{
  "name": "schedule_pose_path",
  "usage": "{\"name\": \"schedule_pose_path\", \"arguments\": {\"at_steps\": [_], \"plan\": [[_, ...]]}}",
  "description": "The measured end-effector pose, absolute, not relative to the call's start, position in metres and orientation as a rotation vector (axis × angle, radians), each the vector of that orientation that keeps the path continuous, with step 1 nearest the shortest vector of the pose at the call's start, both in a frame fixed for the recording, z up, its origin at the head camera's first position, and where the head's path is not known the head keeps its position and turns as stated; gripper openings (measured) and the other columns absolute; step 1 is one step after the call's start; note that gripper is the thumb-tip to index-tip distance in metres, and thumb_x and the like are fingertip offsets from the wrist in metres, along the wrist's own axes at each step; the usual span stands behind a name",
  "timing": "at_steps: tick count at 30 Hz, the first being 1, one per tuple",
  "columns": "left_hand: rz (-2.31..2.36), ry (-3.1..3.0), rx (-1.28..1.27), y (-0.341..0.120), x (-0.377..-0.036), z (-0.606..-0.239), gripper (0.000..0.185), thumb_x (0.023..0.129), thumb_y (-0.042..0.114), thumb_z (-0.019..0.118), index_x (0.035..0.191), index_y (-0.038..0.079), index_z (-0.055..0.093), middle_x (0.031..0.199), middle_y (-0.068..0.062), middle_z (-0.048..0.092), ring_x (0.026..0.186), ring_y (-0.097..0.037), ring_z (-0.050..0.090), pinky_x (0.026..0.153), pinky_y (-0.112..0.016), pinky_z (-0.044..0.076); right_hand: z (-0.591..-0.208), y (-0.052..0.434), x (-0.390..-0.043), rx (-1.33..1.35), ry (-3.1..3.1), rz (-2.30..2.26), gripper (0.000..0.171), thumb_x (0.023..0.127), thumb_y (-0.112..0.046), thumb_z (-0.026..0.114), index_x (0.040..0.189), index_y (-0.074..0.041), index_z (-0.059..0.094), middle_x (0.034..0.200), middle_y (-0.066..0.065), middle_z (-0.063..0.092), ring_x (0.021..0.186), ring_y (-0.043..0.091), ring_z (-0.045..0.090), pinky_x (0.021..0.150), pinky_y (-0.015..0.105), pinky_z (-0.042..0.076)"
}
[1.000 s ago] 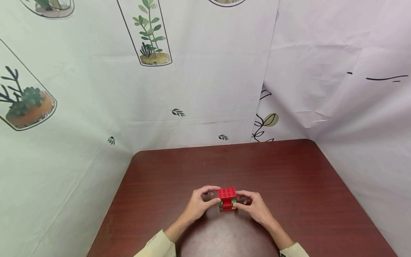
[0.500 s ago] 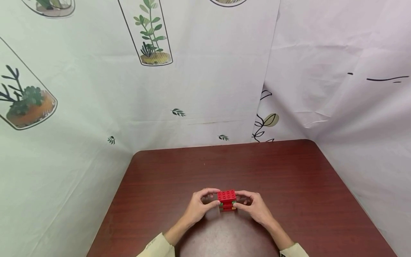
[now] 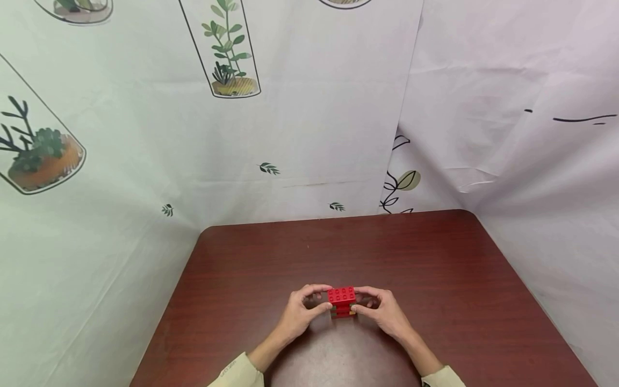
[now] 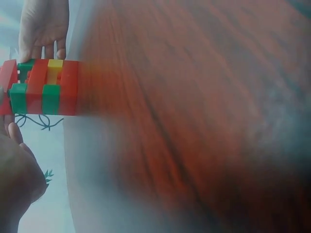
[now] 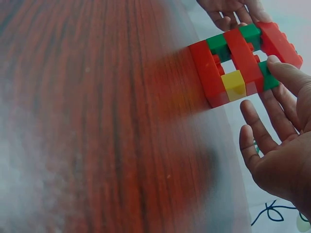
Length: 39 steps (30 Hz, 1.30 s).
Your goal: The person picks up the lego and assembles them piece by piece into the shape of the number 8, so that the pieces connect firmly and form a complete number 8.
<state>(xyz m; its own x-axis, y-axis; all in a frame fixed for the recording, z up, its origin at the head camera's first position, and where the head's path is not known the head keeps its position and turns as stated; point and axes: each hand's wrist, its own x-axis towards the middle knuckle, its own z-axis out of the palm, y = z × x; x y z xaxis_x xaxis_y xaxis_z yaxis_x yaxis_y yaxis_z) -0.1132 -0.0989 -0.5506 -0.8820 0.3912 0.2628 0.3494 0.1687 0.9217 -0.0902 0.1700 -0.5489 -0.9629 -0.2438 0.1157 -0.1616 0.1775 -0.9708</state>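
Observation:
A small tower of toy bricks stands upright on the table [image 3: 256, 263], between both hands. Its top red toy brick [image 3: 342, 295] is pinched at one end by my left hand [image 3: 296, 313], thumb in front and index finger behind. My right hand [image 3: 388, 314] grips the tower's other side, its thumb by the upper green brick [image 5: 268, 75]. Below come a middle red brick [image 5: 241, 56], a yellow brick [image 5: 234, 86] beside a green brick [image 5: 218, 47], and a bottom red brick [image 5: 204, 68]. In the left wrist view the top brick [image 4: 8, 73] sits slightly tilted, with a narrow gap beneath.
White cloth [image 3: 309, 129] printed with plants hangs behind the table and along both sides. The table's far edge lies beyond the hands. Light sleeves [image 3: 239, 372] cover both forearms near the bottom of the head view.
The top red toy brick has come down onto the upper green bricks, and my left hand has lowered slightly with it. My right hand has barely moved.

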Motion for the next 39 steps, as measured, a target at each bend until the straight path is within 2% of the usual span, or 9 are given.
{"name": "schedule_pose_path", "arguments": {"at_steps": [5, 10, 17, 28, 36, 39], "plan": [[1.876, 2.467, 0.835, -0.097, -0.11, -0.553, 0.036, 0.093, 0.014, 0.084, 0.127, 0.019, 0.076, 0.101, -0.019, 0.069, 0.091, -0.036, 0.06, 0.076, -0.038, 0.051, -0.55, 0.169, -0.091, -0.42, 2.37, -1.934, 0.04, 0.091, -0.012, 0.086, 0.128, 0.0, 0.074, 0.103, 0.011, 0.076, 0.078, 0.015, 0.065, 0.066, 0.025, 0.053], [1.907, 2.556, 0.918, -0.091, -0.105, -0.55, 0.036, 0.089, 0.0, 0.084, 0.123, 0.008, 0.076, 0.092, -0.022, 0.066, 0.082, -0.041, 0.057, 0.069, -0.048, 0.047, -0.551, 0.168, -0.091, -0.426, 2.38, -1.933, 0.04, 0.091, -0.011, 0.085, 0.127, 0.001, 0.073, 0.102, 0.011, 0.076, 0.078, 0.015, 0.065, 0.065, 0.025, 0.053], [1.943, 2.566, 0.958, -0.088, -0.094, -0.531, 0.034, 0.088, -0.005, 0.082, 0.121, 0.001, 0.075, 0.086, -0.026, 0.062, 0.076, -0.043, 0.052, 0.064, -0.05, 0.043, -0.552, 0.167, -0.091, -0.422, 2.374, -1.944, 0.04, 0.091, -0.011, 0.086, 0.126, 0.002, 0.073, 0.099, 0.012, 0.076, 0.077, 0.015, 0.065, 0.064, 0.024, 0.052], [1.955, 2.569, 1.025, -0.088, -0.093, -0.529, 0.036, 0.086, -0.008, 0.082, 0.12, -0.001, 0.074, 0.077, -0.027, 0.056, 0.069, -0.043, 0.046, 0.058, -0.053, 0.038, -0.551, 0.167, -0.09, -0.474, 2.36, -1.962, 0.04, 0.091, -0.009, 0.084, 0.127, 0.002, 0.072, 0.099, 0.013, 0.075, 0.076, 0.016, 0.065, 0.063, 0.025, 0.053], [1.947, 2.603, 1.121, -0.087, -0.094, -0.528, 0.038, 0.084, -0.01, 0.083, 0.119, 0.0, 0.073, 0.074, -0.021, 0.049, 0.066, -0.039, 0.043, 0.054, -0.05, 0.036, -0.552, 0.167, -0.093, -0.519, 2.359, -2.009, 0.039, 0.092, -0.007, 0.084, 0.128, 0.001, 0.073, 0.101, 0.014, 0.076, 0.074, 0.016, 0.065, 0.062, 0.025, 0.053], [1.937, 2.608, 1.09, -0.087, -0.095, -0.53, 0.038, 0.084, -0.009, 0.084, 0.119, 0.0, 0.074, 0.073, -0.023, 0.048, 0.065, -0.04, 0.042, 0.055, -0.049, 0.035, -0.552, 0.167, -0.093, -0.527, 2.355, -2.039, 0.038, 0.091, -0.006, 0.085, 0.127, 0.0, 0.074, 0.099, 0.014, 0.076, 0.073, 0.017, 0.065, 0.062, 0.025, 0.052]]}}
